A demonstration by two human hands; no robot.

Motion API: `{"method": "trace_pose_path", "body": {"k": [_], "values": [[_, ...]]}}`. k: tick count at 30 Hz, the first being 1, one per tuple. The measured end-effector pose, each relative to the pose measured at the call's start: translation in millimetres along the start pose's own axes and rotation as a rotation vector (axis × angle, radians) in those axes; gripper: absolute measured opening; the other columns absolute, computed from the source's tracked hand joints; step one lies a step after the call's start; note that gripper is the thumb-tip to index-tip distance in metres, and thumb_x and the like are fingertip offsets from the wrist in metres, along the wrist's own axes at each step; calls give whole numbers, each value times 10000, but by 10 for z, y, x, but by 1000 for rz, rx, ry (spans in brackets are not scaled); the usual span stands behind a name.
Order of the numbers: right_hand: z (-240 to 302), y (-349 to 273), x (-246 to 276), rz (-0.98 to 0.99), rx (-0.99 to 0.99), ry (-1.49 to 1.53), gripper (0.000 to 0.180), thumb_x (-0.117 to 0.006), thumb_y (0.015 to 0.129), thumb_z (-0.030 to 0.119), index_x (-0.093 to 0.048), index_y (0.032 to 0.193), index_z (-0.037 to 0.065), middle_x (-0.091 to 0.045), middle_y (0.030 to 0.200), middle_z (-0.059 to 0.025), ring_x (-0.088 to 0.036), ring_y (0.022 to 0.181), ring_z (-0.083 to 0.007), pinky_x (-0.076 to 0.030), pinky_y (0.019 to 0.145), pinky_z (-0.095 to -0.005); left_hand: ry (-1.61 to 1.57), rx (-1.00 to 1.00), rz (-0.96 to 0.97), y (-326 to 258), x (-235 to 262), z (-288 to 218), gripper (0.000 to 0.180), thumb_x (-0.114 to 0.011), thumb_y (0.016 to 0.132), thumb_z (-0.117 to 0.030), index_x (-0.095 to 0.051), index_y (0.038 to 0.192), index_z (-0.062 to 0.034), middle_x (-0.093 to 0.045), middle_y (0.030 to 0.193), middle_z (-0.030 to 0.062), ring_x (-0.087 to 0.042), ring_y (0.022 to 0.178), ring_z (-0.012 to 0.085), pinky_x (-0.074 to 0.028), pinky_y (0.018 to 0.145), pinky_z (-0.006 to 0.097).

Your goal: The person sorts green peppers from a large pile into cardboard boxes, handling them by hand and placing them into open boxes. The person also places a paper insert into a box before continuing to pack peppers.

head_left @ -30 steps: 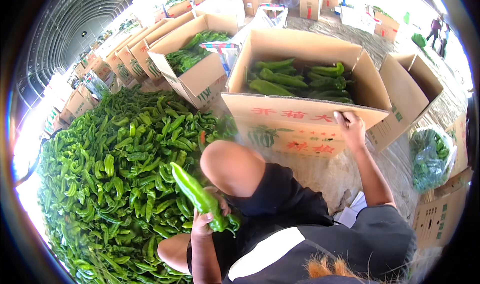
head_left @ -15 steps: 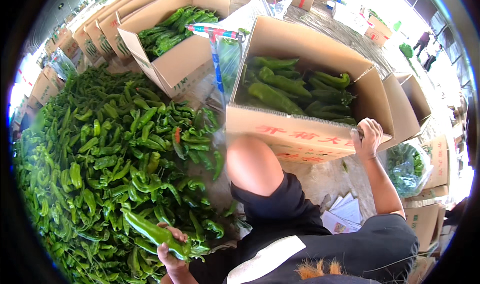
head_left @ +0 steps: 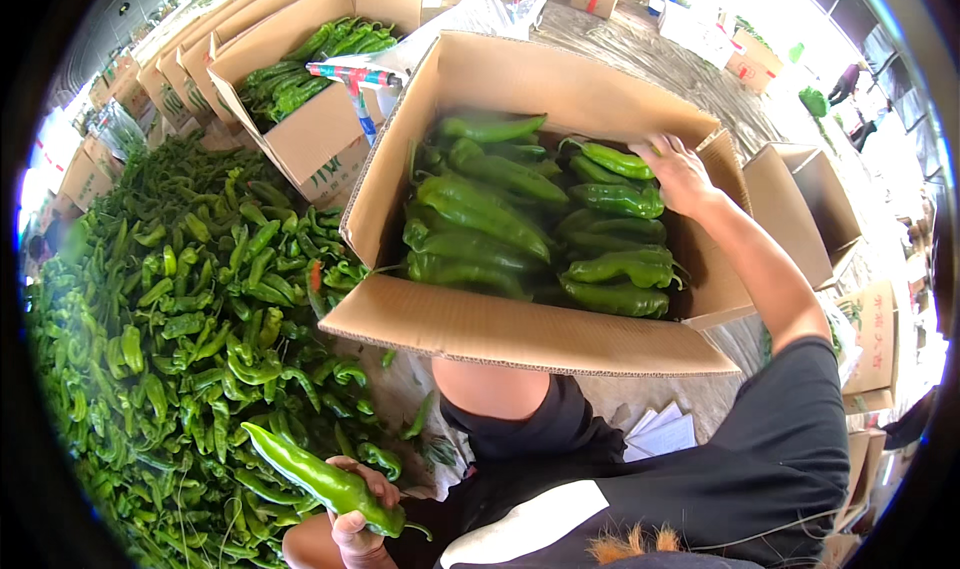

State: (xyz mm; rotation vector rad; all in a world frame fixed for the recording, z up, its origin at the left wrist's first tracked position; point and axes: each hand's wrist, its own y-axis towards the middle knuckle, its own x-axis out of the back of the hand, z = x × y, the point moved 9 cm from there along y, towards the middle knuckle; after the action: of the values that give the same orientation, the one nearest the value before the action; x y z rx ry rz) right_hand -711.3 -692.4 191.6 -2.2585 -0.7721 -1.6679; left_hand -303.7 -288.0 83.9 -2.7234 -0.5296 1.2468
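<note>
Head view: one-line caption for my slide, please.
Left hand grips a long green pepper above the pile; right hand reaches into the pepper-filled carton.

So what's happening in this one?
A person crouches beside a big heap of green peppers. The left hand grips one long green pepper just above the heap. The right hand reaches into an open cardboard box, touching the peppers laid in rows there. The box looks partly filled. More pepper-filled cartons stand behind.
</note>
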Motion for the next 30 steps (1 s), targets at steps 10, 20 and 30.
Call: {"method": "trace_pose_path", "body": {"k": [10, 20, 30], "values": [[-801, 506, -781, 1, 108, 413, 640, -693, 783, 124, -372, 1336, 77, -542, 1263, -200, -582, 1083, -384, -473, 949, -442, 105, -32, -306, -462, 210, 285, 749, -758, 640, -253, -421, 1289, -90, -513, 835, 96, -535, 646, 229, -457, 606, 372], [-832, 430, -1074, 374, -251, 7, 684, -637, 833, 276, -330, 1365, -26, -585, 1269, -212, -613, 1108, -353, -486, 904, -430, 137, 46, -81, 66, -398, 316, 756, -780, 619, -215, -441, 1277, -65, -560, 829, 124, -549, 637, 246, -444, 554, 370], [-1095, 418, -1367, 675, -371, -269, 524, -662, 832, 427, -621, 1175, 32, -687, 1090, -167, -661, 1033, -304, -507, 893, -427, 213, 85, 49, 175, -604, 131, 784, -758, 625, -206, -405, 1289, 16, -595, 837, 201, -627, 605, 312, -560, 526, 411]]}}
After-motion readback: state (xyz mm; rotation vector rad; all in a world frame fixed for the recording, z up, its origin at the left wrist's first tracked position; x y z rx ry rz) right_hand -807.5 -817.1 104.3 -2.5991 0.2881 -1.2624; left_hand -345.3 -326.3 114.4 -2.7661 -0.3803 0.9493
